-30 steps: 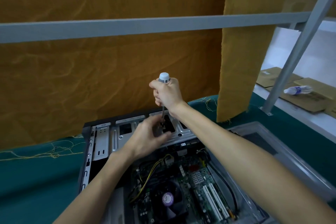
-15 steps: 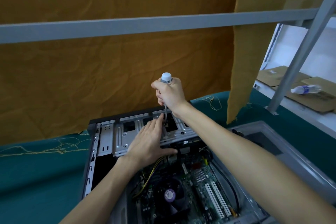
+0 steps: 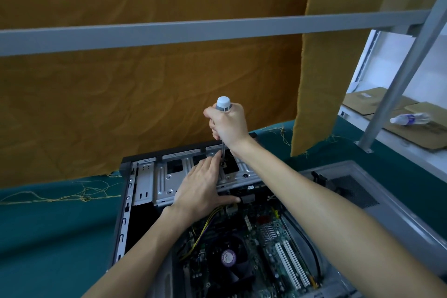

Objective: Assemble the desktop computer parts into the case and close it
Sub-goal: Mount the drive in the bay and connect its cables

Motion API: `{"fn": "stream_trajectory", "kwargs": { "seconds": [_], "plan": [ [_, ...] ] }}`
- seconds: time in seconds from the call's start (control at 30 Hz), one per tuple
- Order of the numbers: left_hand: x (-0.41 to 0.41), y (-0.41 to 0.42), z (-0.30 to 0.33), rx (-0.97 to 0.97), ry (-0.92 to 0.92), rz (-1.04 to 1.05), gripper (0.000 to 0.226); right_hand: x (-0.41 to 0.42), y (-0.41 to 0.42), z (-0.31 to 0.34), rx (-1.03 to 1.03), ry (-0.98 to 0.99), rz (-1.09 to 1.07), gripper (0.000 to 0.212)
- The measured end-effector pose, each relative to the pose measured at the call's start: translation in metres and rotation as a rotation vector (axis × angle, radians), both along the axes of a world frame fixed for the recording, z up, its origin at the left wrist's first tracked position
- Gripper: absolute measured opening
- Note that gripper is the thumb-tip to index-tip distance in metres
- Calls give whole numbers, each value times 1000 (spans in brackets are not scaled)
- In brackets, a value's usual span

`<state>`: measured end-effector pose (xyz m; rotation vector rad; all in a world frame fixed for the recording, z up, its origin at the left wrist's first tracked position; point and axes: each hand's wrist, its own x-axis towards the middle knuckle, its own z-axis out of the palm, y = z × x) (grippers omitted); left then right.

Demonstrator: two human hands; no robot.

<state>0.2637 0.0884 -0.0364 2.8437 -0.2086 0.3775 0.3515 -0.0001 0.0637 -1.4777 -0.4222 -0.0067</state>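
Since a moment ago my left hand [image 3: 203, 186] has flattened out: the fingers that were curled near the tool's tip now lie straight across the metal drive cage [image 3: 167, 176], thumb stretched out to the right along its near edge, index fingertip touching the shaft just beside the tip. It holds nothing; it only presses down. My right hand [image 3: 228, 123] has hardly shifted. It is wrapped tight round the handle of the screwdriver [image 3: 223, 104], whose white cap sticks up above my fist. The tool stands nearly upright, its thin shaft running down to the cage at the far end of the computer case [image 3: 125, 201]. Whether the tip sits in a screw I cannot tell.

The case lies open on its side on the green table [image 3: 48, 225], towards the far edge. Nearer me inside it are the motherboard [image 3: 271, 244], the round black cooler fan [image 3: 229, 259] with its purple sticker, two white slots and yellow-and-black wires [image 3: 208, 222]. The grey side panel [image 3: 377, 205] lies flat to the right of the case, touching it. An orange cloth [image 3: 145, 104] hangs behind the table's far edge, crossed by a grey metal bar [image 3: 169, 31]. Beyond the table's right edge, a plastic bottle [image 3: 408, 118] lies on flattened cardboard [image 3: 377, 101].
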Motion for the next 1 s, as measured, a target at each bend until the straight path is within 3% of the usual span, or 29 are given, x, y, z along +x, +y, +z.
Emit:
{"fn": "stream_trajectory", "kwargs": {
  "seconds": [0.2,0.33,0.5,0.57,0.63,0.73,0.87,1.0],
  "plan": [
    [0,1,-1,-13,8,-19,122,-5,7,-3,-11,-60,-51,26],
    [2,2,-3,-24,13,-27,123,2,-14,13,-120,30,187,34],
    [3,5,2,-51,126,-30,131,24,-50,67,9,47,438,34],
    [5,0,6,-89,132,-20,123,37,-70,71,-132,3,381,23],
    [13,-9,9,-114,84,-16,100,52,-98,50,-368,-6,255,21],
    [33,-21,14,-94,70,-38,69,76,-146,-11,-678,138,3,17],
    [49,-23,8,-130,41,-53,54,94,-196,-100,-1064,311,-184,9],
    [50,-19,1,-172,-6,-45,48,104,-205,-150,-1250,286,-302,20]
  ]
}}
